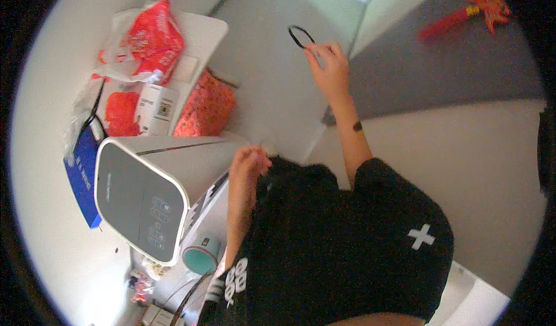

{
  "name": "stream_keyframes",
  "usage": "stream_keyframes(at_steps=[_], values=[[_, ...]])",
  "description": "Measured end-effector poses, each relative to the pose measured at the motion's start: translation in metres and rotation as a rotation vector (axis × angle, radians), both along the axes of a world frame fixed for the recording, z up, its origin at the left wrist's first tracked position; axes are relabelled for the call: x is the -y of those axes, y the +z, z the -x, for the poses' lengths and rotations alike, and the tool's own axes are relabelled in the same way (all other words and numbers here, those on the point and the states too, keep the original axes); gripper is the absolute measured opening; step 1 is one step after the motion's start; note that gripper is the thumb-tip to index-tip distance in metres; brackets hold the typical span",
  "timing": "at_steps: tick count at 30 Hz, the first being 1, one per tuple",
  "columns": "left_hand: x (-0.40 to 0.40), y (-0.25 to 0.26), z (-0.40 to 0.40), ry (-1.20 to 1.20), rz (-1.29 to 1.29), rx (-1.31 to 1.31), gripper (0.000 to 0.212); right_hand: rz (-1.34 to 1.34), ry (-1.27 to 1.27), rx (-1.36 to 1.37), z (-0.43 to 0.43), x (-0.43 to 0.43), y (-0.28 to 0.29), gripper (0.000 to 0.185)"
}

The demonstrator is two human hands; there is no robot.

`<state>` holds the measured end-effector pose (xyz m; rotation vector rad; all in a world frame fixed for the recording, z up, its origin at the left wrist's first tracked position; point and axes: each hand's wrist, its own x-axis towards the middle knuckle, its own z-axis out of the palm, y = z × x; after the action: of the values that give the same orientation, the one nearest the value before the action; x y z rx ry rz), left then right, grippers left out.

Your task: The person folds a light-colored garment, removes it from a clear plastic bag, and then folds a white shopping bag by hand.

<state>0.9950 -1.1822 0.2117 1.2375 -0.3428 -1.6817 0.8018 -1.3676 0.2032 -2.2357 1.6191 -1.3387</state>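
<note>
My right hand point(330, 67) is raised at the upper middle, over the grey floor point(269, 52). Pinched between its thumb and fingers is a thin black loop point(296, 38) that looks like a hair tie; it hangs out to the left of the fingertips. A dark round mark shows on the right forearm. My left hand point(249, 160) is lower, beside the lower edge of my black T-shirt point(330, 234). Its fingers are bunched and blurred, and I cannot make out whether anything is in them. To its left stands a white appliance point(141, 202) with a grey touch panel on top.
Left, a red plastic bag point(158, 41), a white printed box point(156, 108) and a blue box point(84, 176) crowd a white surface. An orange-red patterned bag point(206, 106) is beside it. Lower down is a teal cup point(200, 258). A red-handled object point(449, 25) lies on a dark grey surface point(404, 74).
</note>
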Motion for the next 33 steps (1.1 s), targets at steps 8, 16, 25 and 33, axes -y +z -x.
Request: stream_keyframes(at_steps=[8, 16, 25, 33], values=[[0.108, -0.047, -0.005, 0.123, -0.061, -0.123, 0.02, -0.071, -0.087, -0.152, 0.081, 0.059, -0.036, 0.011], [0.35, -0.036, 0.076, 0.045, -0.265, 0.019, 0.016, -0.195, -0.234, -0.041, 0.184, 0.22, -0.043, 0.011], [0.568, -0.043, 0.043, 0.076, -0.125, 0.022, 0.024, -0.535, -0.24, -0.121, 0.184, 0.421, -0.019, 0.016], [0.865, -0.092, 0.019, 0.153, -0.161, -0.183, 0.026, -0.331, 0.026, -0.438, 0.16, 0.692, -0.031, 0.011]])
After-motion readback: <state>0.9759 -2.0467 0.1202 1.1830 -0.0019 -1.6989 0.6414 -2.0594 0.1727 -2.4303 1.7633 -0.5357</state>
